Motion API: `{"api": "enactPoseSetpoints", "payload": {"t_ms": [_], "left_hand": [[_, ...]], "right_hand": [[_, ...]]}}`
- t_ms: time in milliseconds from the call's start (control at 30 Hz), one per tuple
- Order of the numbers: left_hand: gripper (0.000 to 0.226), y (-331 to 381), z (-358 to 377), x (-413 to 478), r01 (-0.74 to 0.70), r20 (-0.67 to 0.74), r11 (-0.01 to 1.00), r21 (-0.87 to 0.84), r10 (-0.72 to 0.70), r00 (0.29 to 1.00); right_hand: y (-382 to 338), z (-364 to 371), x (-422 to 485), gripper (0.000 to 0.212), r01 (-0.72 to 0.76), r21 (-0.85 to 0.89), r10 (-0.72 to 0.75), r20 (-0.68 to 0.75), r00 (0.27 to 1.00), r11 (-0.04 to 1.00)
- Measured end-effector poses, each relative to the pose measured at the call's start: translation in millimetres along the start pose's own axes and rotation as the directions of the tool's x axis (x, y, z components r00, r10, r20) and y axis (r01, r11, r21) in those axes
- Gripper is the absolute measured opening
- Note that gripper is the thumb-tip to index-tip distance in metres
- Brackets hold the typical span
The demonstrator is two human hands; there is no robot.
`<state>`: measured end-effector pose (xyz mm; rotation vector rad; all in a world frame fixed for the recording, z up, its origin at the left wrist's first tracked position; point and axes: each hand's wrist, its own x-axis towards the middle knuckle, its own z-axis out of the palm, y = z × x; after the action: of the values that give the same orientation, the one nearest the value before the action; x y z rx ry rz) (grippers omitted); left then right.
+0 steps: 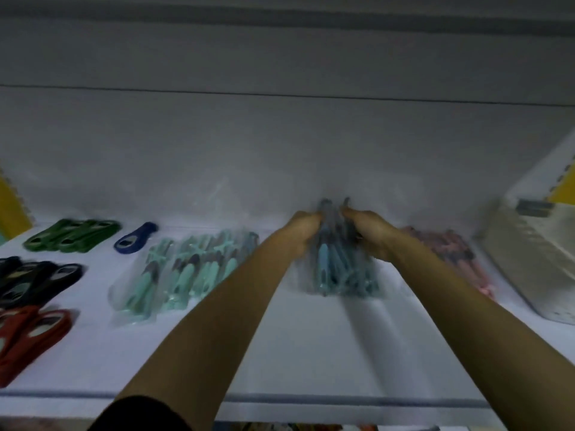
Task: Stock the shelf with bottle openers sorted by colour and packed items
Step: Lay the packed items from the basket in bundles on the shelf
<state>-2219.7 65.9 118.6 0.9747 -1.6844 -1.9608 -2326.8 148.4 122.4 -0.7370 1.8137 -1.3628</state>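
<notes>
Between left hand [306,232] and right hand [366,233], blue packs [339,273] run front-to-back.

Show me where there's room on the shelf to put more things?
Bare shelf lies in front of the blue packs, up to the front edge, and in front of the mint packs, right of the red openers. It is crowded at the left end: green openers, black openers and the red ones lie close together.

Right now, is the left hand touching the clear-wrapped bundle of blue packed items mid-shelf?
Touching. The head view shows the left hand gripping the left side of the clear-wrapped bundle of blue packed items.
</notes>
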Motion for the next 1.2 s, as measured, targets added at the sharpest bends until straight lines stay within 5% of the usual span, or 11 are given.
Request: {"api": "enactPoseSetpoints", "payload": {"t_ms": [100,167,367,433,500,600,767,867,967,1067,1200], "left_hand": [[0.059,-47.6,5.1,12.6,-0.050,-0.012,0.840,0.541,0.067,0.998],[0.058,-70.5,8.0,15.5,-0.119,0.035,0.745,0.657,0.128,0.991],[0.064,-68.7,18.0,21.7,-0.157,-0.066,0.895,0.418,0.202,0.977],[0.056,-69.8,18.2,23.0,-0.172,-0.108,0.916,0.361,0.225,0.968],[0.053,-67.6,14.1,25.6,-0.118,-0.145,0.955,0.272,0.162,0.976],[0.041,-58.0,5.8,23.8,0.011,-0.112,0.996,0.094,-0.001,0.994],[0.045,-43.1,-23.7,9.7,-0.109,-0.176,0.890,0.443,0.205,0.963],[0.032,-33.6,-56.8,-9.5,-0.280,-0.280,0.893,0.352,0.386,0.879],[0.027,-34.8,-102.0,-31.4,-0.316,-0.417,0.917,0.242,0.393,0.820],[0.021,-49.4,-145.7,-53.4,-0.274,-0.498,0.932,0.239,0.360,0.789],[0.015,-75.4,-169.8,-74.1,-0.157,-0.435,0.799,0.580,0.468,0.769]], "right_hand": [[34.6,-19.3,-3.2,0.022,0.102,-0.405,-0.133,-0.049,0.990,0.909],[60.9,-19.0,-1.4,0.022,0.145,-0.518,-0.164,0.010,0.986,0.843],[74.8,0.0,-1.2,0.029,0.204,-0.579,-0.401,-0.235,0.886,0.790],[72.4,-1.0,-0.3,0.016,0.255,-0.601,-0.428,-0.163,0.889,0.757],[63.7,-6.9,0.2,0.026,0.196,-0.682,-0.306,-0.044,0.951,0.704],[51.7,-5.9,-4.3,0.030,0.147,-0.760,-0.320,-0.084,0.944,0.633],[34.1,39.8,-18.5,0.033,0.227,-0.918,-0.578,-0.004,0.816,0.326],[17.1,78.2,-24.3,0.027,0.364,-0.841,-0.643,0.025,0.766,0.401],[13.2,129.0,-21.3,0.022,0.376,-0.736,-0.513,0.045,0.857,0.563],[21.7,162.3,-4.5,0.036,0.237,-0.786,-0.295,0.074,0.953,0.570],[34.2,172.1,7.4,0.055,0.164,-0.744,-0.148,0.089,0.985,0.647]]}}
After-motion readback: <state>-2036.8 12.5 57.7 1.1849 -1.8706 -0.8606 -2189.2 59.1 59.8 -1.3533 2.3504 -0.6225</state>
